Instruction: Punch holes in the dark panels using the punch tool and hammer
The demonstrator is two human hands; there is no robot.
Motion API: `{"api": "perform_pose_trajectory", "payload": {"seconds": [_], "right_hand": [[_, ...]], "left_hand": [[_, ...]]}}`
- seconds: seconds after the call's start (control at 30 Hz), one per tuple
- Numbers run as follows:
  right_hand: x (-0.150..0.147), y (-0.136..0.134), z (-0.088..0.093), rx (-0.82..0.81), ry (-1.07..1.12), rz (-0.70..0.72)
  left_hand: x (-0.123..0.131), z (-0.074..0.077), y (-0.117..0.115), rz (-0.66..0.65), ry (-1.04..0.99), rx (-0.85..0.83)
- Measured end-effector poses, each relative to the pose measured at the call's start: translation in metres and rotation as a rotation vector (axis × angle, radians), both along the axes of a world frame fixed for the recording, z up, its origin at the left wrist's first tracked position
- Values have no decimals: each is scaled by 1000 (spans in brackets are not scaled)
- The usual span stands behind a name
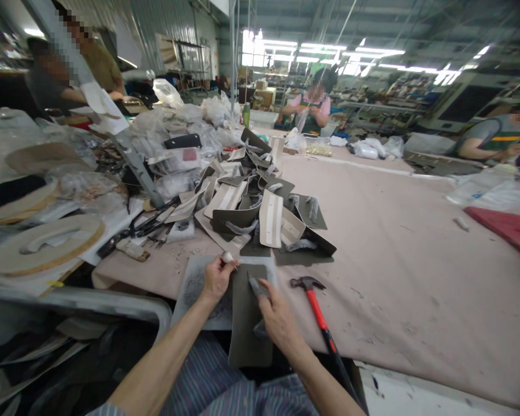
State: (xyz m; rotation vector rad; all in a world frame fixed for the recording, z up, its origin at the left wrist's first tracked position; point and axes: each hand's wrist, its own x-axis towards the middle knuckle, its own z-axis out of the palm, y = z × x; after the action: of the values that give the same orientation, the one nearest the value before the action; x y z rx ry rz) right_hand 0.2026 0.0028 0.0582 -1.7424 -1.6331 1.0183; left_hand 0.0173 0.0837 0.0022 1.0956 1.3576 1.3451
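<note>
A dark grey-green flat panel (248, 323) lies partly over a grey board (190, 303) at the table's near edge, its lower end jutting toward my lap. A strap handle wrapped in clear plastic (255, 286) is on the panel. My right hand (279, 315) is closed around this handle, its fingertips near the upper end. At the panel's upper left corner, my left hand (218, 278) pinches a small whitish piece (226, 256) whose kind I cannot make out. A claw hammer (314, 303) with a red and black handle lies right of the panel.
A heap of similar panels with wrapped handles (260, 202) stands just beyond the board. To the left are a slanted metal post (134, 162), loose tools (143, 231), a tape roll (47, 245) and a grey bin (125, 300). Co-workers (309, 110) sit around the pink-covered table (372, 231).
</note>
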Motion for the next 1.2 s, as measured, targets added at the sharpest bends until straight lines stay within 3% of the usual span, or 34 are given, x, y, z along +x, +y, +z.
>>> {"api": "perform_pose_trajectory", "payload": {"seconds": [0.13, 0.23, 0.27, 0.33, 0.43, 0.53, 0.6, 0.7, 0.9, 1.0, 1.1, 1.2], "right_hand": [[-8, 8, 26, -105, 541, -297], [-25, 6, 32, -250, 811, -315], [-28, 5, 31, -289, 781, -257], [-30, 5, 27, -273, 475, -78], [-23, 12, 21, 26, -214, 187], [-17, 23, 17, 187, -504, 353], [-16, 27, 12, 127, -473, 375], [-17, 22, 1, 40, -362, 221], [-32, -5, -28, -127, -1, 116], [-43, -15, -32, -161, 102, 35], [-38, -21, -27, -88, 121, 24], [-4, -20, -23, 107, -108, -67]], "left_hand": [[-22, 27, -19, 223, 37, 102], [-38, 41, -26, 343, 69, 160], [-43, 42, -27, 352, 81, 157], [-48, 36, -28, 346, 92, 131], [-51, 20, -30, 352, 111, 88], [-47, 9, -34, 314, 142, 65], [-44, 7, -35, 263, 154, 56], [-37, 7, -31, 208, 170, 47], [-14, 3, -3, 39, 139, 27], [-3, 1, 7, -85, 94, 25], [0, -2, 9, -162, 51, 10], [-4, -5, 7, -203, -17, -12]]}}
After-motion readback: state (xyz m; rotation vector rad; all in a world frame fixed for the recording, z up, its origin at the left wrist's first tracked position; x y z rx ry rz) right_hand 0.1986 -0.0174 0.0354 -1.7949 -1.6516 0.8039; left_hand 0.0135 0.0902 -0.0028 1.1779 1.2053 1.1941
